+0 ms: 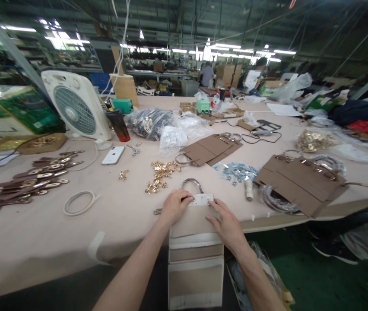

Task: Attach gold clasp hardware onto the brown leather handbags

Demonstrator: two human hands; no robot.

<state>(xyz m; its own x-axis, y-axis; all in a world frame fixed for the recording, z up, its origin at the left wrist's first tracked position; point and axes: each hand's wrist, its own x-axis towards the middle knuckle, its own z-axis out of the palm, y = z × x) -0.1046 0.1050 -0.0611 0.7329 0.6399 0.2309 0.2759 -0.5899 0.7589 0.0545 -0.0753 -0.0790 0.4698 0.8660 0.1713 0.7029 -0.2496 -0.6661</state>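
A tan and white folded bag piece [195,255] hangs over the table's front edge before me. My left hand [175,206] pinches its top left corner, fingers curled onto the upper edge. My right hand [224,223] presses on its right side, fingers closed along the material. A ring handle [191,183] shows just beyond the hands. Gold metal clasps [160,173] lie in a loose heap a little farther out.
Brown straps with buckles [31,181] lie at the left, a white phone [113,155] and a box fan [76,106] behind. Brown bag panels [300,181] sit at the right, a thread spool [249,189] and silver parts [236,171] near them. A person stands far back.
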